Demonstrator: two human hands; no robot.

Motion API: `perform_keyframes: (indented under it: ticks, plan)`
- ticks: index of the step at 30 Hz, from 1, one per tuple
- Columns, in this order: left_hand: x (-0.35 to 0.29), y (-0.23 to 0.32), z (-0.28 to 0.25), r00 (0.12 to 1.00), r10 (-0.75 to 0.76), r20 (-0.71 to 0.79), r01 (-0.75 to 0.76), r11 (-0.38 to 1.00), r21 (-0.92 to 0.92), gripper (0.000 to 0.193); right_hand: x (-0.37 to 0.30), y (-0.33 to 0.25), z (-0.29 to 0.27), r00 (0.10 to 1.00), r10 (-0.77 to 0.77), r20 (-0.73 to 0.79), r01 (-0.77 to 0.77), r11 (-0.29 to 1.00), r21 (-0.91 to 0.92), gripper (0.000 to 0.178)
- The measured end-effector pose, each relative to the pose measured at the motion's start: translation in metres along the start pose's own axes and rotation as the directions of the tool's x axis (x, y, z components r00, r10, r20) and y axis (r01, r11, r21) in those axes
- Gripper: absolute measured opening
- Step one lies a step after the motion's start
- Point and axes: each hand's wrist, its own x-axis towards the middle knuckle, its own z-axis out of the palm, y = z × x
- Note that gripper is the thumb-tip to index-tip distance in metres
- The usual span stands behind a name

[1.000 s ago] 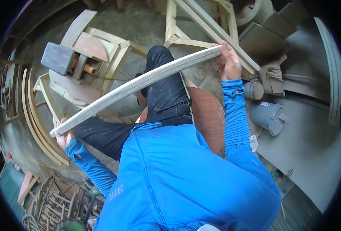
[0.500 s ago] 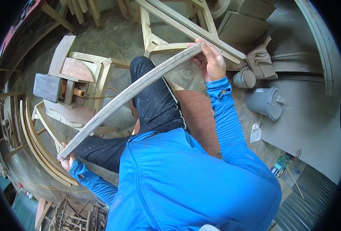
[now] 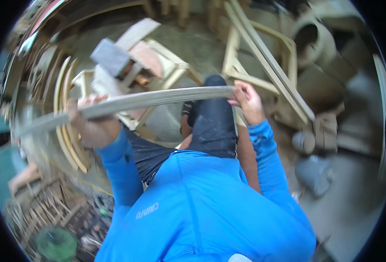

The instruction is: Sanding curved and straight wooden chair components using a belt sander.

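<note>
A long, slightly curved strip of pale wood (image 3: 166, 97) spans across my lap, held in the air by both hands. My right hand (image 3: 248, 104) pinches its right end between thumb and fingers, above my knee. Farther in from the other end, my left hand (image 3: 96, 122) is wrapped round the strip and smeared by motion. The strip's left end sticks out well past that hand and is blurred too. Beneath the strip, a brown rounded board (image 3: 247, 153) shows beside my right thigh.
Ahead to the left, a grey box-shaped thing (image 3: 110, 56) sits on a pale wooden frame (image 3: 171, 65). Curved wooden strips (image 3: 62, 105) stand at left. Two long rails (image 3: 267, 61) lean over another frame (image 3: 231, 52) at right. A grey bucket (image 3: 313, 174) stands near cardboard (image 3: 326, 131).
My view has swung left. The strip has turned from a steep slant to nearly level and shifted leftward. My left hand now grips it farther in from its left end; my right hand keeps its end.
</note>
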Motion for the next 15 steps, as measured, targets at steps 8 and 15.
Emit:
perform_keyframes:
  ticks: [8, 15]
  plan:
    - [0.012, 0.009, 0.077, 0.731, 0.215, 0.647, -0.682, 0.246, 0.689, 0.061, -0.026, -0.110, 0.045, 0.804, -0.522, 0.285, 0.587, 0.773, -0.241, 0.094]
    - [-0.015, -0.055, 0.063, 0.179, -0.079, 0.981, -0.983, -0.058, 0.175, 0.059, -0.055, -0.189, 0.018, 0.745, -0.666, -0.021, 0.565, 0.614, 0.551, 0.074]
